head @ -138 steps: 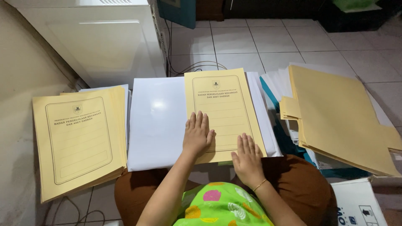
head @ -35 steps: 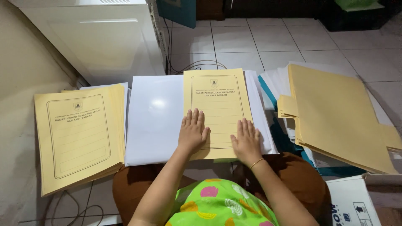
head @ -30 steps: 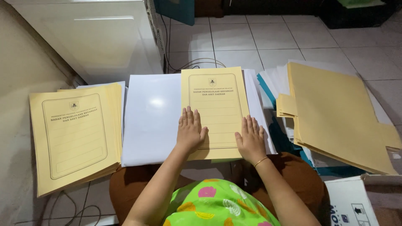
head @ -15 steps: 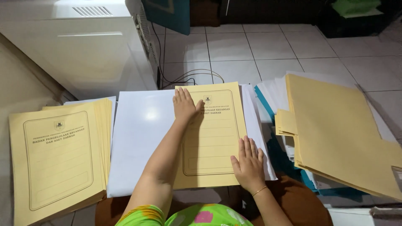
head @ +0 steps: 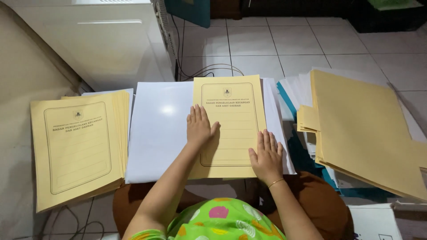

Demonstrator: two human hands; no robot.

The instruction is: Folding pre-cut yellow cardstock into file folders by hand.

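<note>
Both hands lay flat with fingers spread on a yellow folder (head: 231, 115) at centre: the left hand (head: 199, 129) on its left edge, the right hand (head: 267, 153) at four o'clock. White paper (head: 158, 129) lay beneath; a folder stack (head: 78, 146) sat at nine o'clock.
</note>
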